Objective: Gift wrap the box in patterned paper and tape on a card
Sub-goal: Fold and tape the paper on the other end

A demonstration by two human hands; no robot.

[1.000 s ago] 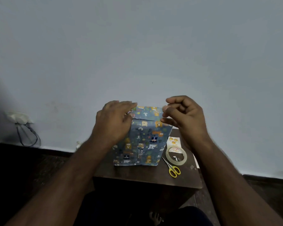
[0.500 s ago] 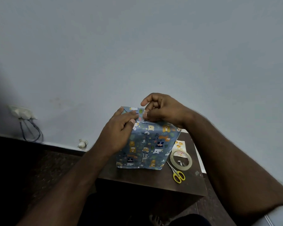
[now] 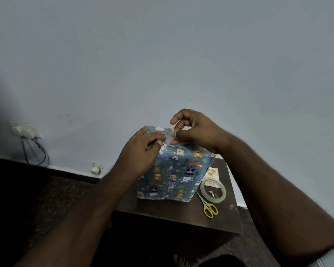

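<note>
A tall box (image 3: 174, 174), wrapped in blue paper printed with small bears and leaves, stands upright at the frame's centre on a dark wooden counter (image 3: 174, 211). Both hands meet at its top edge: the left hand (image 3: 143, 151) presses flat on the fold, the right hand (image 3: 195, 132) pinches the paper. Lower right lie a clear tape roll (image 3: 213, 190), yellow-handled scissors (image 3: 208, 207) and a card (image 3: 212, 172).

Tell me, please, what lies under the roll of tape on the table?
The tape roll lies partly on a card printed with orange shapes; red marks show through its hole. Whatever the ring itself covers is hidden.
</note>
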